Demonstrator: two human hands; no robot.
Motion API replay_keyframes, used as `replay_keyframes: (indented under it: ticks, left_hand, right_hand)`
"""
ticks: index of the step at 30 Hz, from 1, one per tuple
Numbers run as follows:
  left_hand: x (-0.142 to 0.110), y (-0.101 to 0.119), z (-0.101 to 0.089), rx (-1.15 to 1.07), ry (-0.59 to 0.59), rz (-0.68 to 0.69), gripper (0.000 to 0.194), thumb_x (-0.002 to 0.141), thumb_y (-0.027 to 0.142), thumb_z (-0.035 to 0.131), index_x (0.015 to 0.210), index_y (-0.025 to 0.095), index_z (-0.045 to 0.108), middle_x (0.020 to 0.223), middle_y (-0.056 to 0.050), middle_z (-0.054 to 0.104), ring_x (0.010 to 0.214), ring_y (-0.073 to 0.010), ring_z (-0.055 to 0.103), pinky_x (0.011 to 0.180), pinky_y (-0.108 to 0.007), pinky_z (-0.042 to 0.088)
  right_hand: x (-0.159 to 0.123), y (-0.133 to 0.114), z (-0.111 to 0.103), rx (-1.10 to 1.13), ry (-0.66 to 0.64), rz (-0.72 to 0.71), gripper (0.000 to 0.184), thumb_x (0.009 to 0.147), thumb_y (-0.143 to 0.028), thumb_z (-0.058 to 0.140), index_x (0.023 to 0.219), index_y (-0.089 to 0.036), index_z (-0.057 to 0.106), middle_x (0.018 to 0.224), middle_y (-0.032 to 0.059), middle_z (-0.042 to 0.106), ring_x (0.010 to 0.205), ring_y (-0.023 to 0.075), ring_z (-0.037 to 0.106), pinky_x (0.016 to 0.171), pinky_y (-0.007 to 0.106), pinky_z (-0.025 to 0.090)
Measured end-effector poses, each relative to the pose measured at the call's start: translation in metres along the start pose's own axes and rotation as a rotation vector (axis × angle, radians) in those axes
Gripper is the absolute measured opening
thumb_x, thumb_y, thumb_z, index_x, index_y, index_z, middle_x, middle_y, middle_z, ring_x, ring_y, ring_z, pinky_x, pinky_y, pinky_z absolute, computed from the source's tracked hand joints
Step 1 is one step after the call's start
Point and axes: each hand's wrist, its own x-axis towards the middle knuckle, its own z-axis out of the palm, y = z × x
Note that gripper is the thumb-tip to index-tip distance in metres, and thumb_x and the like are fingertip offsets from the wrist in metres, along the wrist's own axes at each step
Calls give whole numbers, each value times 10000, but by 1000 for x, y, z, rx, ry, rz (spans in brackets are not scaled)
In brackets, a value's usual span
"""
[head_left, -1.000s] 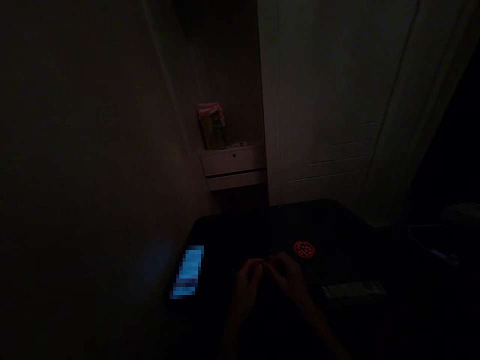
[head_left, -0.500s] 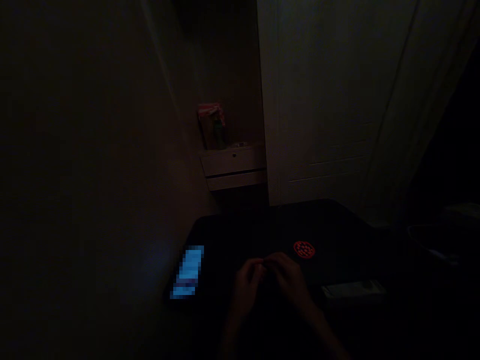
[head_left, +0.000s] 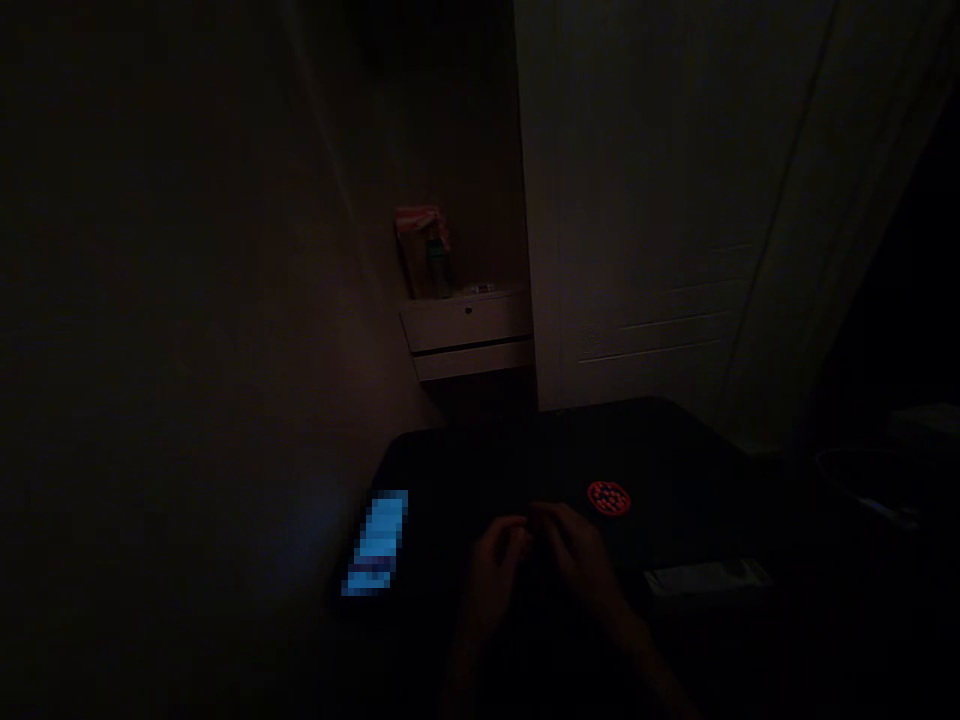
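The room is very dark. My left hand (head_left: 498, 555) and my right hand (head_left: 574, 545) meet over the near part of a black table (head_left: 480, 470), their fingertips bent together in a pinch. Whatever lies between the fingertips is too small and dark to name. Just beyond my right hand sits a round red-rimmed piece (head_left: 609, 498) with a pattern of small red marks. To the left, a lit screen (head_left: 377, 543), blurred into blocks, glows blue at the table's edge.
A flat pale box (head_left: 707, 578) lies to the right of my right forearm. Behind the table stand a white drawer unit (head_left: 469, 325) with a red-topped package (head_left: 421, 250) on it, and a tall pale panel (head_left: 637, 200). A wall runs along the left.
My right fingers have shifted slightly against the left fingertips; a small reddish spot seen between them a second ago no longer shows. The other things have stayed put.
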Motion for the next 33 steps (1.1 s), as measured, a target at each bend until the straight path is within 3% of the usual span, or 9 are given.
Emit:
replay_keyframes:
  ticks: [4, 13, 20, 25, 33]
  left_hand:
    - [0, 0, 0, 6, 1, -5, 406, 958, 514, 572, 1135, 175, 706, 948, -75, 756, 846, -206, 676, 809, -338, 534]
    - [0, 1, 0, 10, 10, -8, 392, 957, 496, 570, 1115, 165, 710, 917, -70, 747, 829, -204, 670, 787, -330, 528]
    - [0, 0, 0, -7, 9, -3, 402, 952, 512, 586, 1117, 168, 712, 931, -73, 758, 836, -204, 684, 793, -326, 534]
    - [0, -1, 0, -10, -2, -1, 424, 947, 540, 589, 1123, 174, 712, 970, -80, 762, 869, -211, 691, 814, -327, 536]
    - [0, 2, 0, -13, -3, -18, 425, 950, 531, 589, 1131, 166, 710, 950, -80, 758, 855, -210, 682, 811, -330, 534]
  right_hand:
    - [2, 1, 1, -2, 52, -7, 235, 1004, -282, 528, 1135, -218, 712, 1056, 89, 750, 966, 234, 718, 862, 349, 567]
    - [1, 3, 2, -32, 39, 32, 218, 986, -406, 605, 943, -218, 707, 902, 57, 745, 830, 223, 715, 756, 323, 552]
    - [1, 4, 1, -57, 21, -8, 208, 1007, -364, 560, 958, -227, 708, 922, 66, 743, 850, 224, 708, 771, 329, 555]
    - [1, 2, 1, -55, 34, -35, 269, 1037, -371, 491, 1003, -234, 720, 971, 76, 759, 904, 235, 720, 819, 349, 563]
    - [5, -1, 0, -84, 49, 29, 396, 1051, -495, 454, 896, -219, 692, 845, 59, 729, 779, 215, 698, 729, 319, 538]
